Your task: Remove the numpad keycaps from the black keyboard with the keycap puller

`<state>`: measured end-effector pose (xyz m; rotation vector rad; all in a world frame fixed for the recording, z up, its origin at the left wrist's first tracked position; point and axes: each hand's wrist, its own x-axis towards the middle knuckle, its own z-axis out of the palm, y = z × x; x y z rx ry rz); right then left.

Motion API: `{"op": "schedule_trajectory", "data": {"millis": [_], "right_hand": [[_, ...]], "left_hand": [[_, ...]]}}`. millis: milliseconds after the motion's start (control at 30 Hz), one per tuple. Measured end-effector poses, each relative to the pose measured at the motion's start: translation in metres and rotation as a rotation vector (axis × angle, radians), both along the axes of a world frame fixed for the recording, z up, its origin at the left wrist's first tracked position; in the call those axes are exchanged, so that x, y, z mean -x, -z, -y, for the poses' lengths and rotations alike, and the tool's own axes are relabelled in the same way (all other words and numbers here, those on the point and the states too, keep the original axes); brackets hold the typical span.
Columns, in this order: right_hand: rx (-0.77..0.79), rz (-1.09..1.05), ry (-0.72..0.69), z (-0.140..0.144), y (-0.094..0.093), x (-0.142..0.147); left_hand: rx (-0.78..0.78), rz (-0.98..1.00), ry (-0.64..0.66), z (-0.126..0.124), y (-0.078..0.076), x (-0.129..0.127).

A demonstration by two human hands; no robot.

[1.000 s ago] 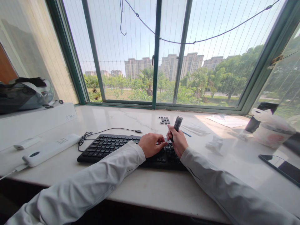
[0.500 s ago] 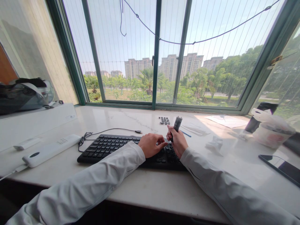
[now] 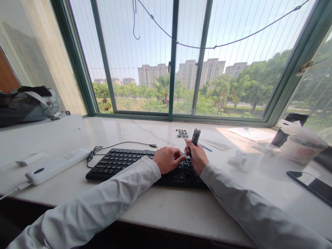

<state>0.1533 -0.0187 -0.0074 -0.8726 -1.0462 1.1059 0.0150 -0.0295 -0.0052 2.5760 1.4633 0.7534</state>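
Observation:
A black keyboard [image 3: 114, 164] lies on the white countertop. My left hand [image 3: 168, 159] rests over its right part, knuckles up. The thumb stretches toward the right, apart from the bent index finger; the other fingertips are hidden behind the hand. My right hand [image 3: 198, 157] is closed round a black ridged tool handle [image 3: 196, 136] that stands nearly upright. The handle's lower end points down at the number keys [image 3: 188, 167], close to my left thumb. The tool's tip is too small to make out. Several loose keycaps [image 3: 182, 133] lie in rows behind the keyboard.
A thin blue stick [image 3: 206, 148] and clear plastic bags [image 3: 216, 142] lie behind my right hand. Crumpled tissue [image 3: 237, 160], a phone [image 3: 311, 185] and a bagged tub [image 3: 301, 147] are at the right. The keyboard cable [image 3: 129, 142] and a white power strip [image 3: 58, 166] are at the left.
My right hand and the black handle have shifted very slightly. Otherwise both hands and the keyboard stay in place.

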Motion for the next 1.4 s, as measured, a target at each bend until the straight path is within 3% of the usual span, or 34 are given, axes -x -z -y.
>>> {"op": "schedule_trajectory", "data": {"millis": [733,1167,1400], "right_hand": [[-0.024,-0.102,-0.055,-0.002,0.003,0.001],[-0.163,0.138,-0.010,-0.005,0.013,0.000],[-0.134,0.148,-0.015,-0.002,0.010,0.000]], "left_hand": [[-0.007,0.008,0.036,-0.001,0.002,0.001],[0.029,0.020,0.037,0.002,-0.001,0.001],[0.013,0.018,0.048,0.000,0.000,0.001]]}}
